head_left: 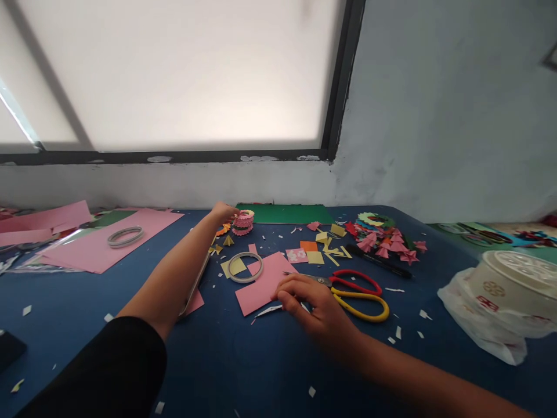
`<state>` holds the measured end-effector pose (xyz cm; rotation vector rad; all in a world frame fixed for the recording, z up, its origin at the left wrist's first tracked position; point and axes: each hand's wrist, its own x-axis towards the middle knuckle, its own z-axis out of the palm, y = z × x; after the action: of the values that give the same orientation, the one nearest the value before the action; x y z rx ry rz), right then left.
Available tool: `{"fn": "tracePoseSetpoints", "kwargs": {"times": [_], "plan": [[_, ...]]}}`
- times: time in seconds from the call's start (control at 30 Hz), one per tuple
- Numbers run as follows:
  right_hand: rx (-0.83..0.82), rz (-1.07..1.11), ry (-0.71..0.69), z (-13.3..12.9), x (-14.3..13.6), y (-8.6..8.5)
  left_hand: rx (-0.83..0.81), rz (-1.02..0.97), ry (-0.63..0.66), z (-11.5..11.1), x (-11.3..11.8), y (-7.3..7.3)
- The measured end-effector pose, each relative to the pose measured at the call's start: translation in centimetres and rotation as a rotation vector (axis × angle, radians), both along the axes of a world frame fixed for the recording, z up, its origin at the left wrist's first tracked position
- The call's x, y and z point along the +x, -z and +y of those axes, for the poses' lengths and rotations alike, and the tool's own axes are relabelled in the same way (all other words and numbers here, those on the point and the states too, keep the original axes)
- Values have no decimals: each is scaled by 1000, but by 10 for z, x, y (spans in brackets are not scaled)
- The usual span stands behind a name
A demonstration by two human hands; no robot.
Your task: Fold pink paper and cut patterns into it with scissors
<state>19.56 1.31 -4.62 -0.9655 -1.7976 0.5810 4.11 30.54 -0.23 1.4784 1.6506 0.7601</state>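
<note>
My left hand (225,211) reaches far across the table, its fingers closed at the edge of a stack of pink scalloped paper rings (243,223). My right hand (307,297) rests with loosely bent fingers over a pink paper sheet (261,283), gripping nothing that I can see. A thin, pale pointed piece (268,310) runs partly beneath its fingers. Close beside that hand lie scissors (365,294) with one red and one yellow handle. A tape roll (246,267) overlaps the pink sheet. Under my left forearm, a flat thin-edged object (194,288) is mostly hidden.
Folded pink paper pieces (394,244) lie in a pile at right, near a black pen (383,262). Yellow paper squares (315,257) and scraps are scattered about. Larger pink sheets (104,238) carry another tape roll (125,236). A cream container (516,284) stands at right in a plastic bag.
</note>
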Motion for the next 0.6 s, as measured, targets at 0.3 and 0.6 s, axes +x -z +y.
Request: {"fn": "tracePoseSetpoints", "kwargs": {"times": [0.3,0.6], "plan": [[1,9,228,102,-2,-11,-59,-155,86,2,-20,-7],[-487,143,418,241,17,7,-95,-41,340,-53,-28,22]]}}
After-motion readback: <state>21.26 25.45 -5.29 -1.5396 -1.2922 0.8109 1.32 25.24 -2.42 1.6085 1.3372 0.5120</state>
